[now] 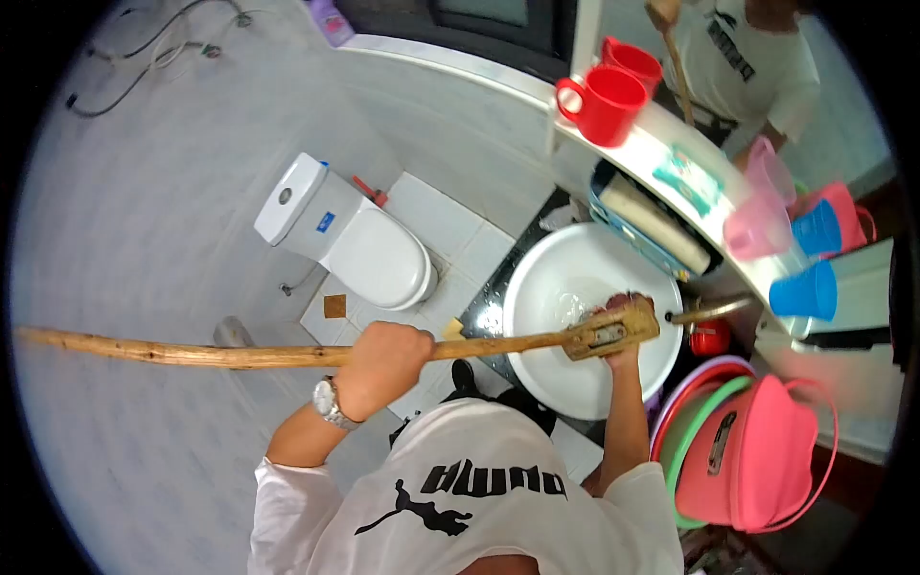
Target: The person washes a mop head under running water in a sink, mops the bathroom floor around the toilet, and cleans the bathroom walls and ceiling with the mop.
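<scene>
A long wooden pole point(240, 356) stretches level across the view and ends in a worn wooden block head point(613, 333) with a metal plate set in it. My left hand point(386, 359), with a watch on the wrist, is wrapped round the pole near its middle. The head hangs over a white washbasin point(522, 316). My right hand point(623, 357) reaches in from below, behind the head; the block covers most of its fingers. Something dark reddish point(628, 301) shows just past the block, too unclear to name. Clear water point(572, 305) glints in the basin.
A brass-coloured tap point(709, 311) points at the basin. Stacked basins point(685, 422) and a pink bucket point(757, 455) stand at the right. Red mug point(613, 103) and blue cup point(805, 290) sit on a shelf below a mirror point(815, 105). A white toilet point(379, 257) is ahead.
</scene>
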